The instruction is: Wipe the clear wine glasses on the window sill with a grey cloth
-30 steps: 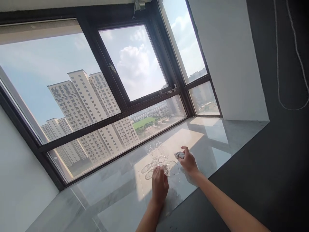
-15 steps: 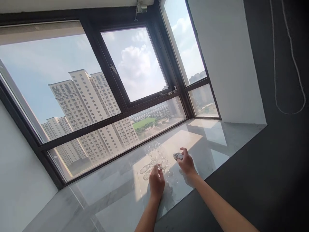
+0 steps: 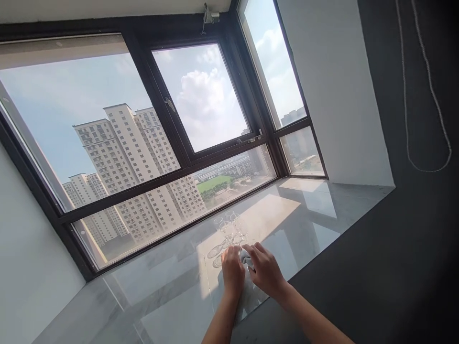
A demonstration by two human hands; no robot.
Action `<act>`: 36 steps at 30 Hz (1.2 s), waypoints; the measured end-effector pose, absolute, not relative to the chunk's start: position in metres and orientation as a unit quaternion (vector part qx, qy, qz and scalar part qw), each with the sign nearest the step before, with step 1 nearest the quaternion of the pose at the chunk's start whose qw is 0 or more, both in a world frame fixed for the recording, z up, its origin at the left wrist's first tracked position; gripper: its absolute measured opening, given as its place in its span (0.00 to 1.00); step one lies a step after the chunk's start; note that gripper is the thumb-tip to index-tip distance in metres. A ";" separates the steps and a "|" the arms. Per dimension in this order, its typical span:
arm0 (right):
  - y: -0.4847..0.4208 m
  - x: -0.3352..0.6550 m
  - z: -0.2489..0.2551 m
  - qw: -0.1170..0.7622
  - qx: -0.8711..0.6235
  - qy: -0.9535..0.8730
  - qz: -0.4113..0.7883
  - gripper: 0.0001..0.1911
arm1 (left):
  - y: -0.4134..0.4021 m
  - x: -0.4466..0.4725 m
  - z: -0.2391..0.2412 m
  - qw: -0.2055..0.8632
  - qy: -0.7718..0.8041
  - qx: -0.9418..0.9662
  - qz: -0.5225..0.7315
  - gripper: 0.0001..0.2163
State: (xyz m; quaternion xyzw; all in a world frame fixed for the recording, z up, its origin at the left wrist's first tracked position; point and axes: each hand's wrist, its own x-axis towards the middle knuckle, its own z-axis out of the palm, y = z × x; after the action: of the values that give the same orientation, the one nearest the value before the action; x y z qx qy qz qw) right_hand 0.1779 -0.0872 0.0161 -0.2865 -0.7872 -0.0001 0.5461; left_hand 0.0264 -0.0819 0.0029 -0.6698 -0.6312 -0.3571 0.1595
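Note:
Several clear wine glasses stand on a glossy marble window sill, in a patch of sunlight. My left hand is closed just in front of them, apparently around a glass that the hands mostly hide. My right hand sits beside it, fingers curled over a small grey cloth that is pressed between the two hands.
A large black-framed window runs along the far side of the sill, with tower blocks outside. A white wall closes the sill on the right. A dark wall with a hanging bead cord lies nearer to me.
My right hand has carried the grey cloth leftwards and towards me, from beside the glasses to my left hand. The left hand has stayed nearly in place.

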 end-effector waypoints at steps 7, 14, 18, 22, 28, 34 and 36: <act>-0.071 0.182 0.062 0.562 -0.373 -0.738 0.032 0.31 | -0.086 0.029 0.006 0.187 -0.588 -0.687 -0.383 0.16; -0.053 0.195 0.045 0.587 -0.394 -0.687 0.168 0.27 | -0.082 0.024 -0.001 0.081 -0.630 -0.652 -0.414 0.26; -0.066 0.196 0.038 0.589 -0.337 -0.714 0.174 0.26 | -0.081 0.023 -0.002 0.061 -0.660 -0.633 -0.400 0.25; -0.074 0.194 0.043 0.595 -0.297 -0.718 0.205 0.27 | -0.081 0.024 0.000 0.043 -0.665 -0.635 -0.391 0.21; -0.043 0.195 0.032 0.654 -0.376 -0.632 0.178 0.25 | -0.075 0.021 -0.004 0.019 -0.624 -0.648 -0.436 0.18; 0.000 0.204 -0.004 0.608 -0.496 -0.605 0.135 0.24 | -0.069 0.016 -0.010 -0.009 -0.612 -0.645 -0.457 0.17; 0.007 0.204 -0.010 0.586 -0.520 -0.605 0.141 0.24 | -0.068 0.015 -0.011 -0.026 -0.636 -0.637 -0.435 0.17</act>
State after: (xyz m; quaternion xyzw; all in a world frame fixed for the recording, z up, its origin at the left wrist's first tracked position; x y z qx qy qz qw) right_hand 0.2044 0.0074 -0.0104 -0.5202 -0.6052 0.1412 0.5858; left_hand 0.0153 -0.0685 -0.0111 -0.6369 -0.6358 -0.4351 -0.0264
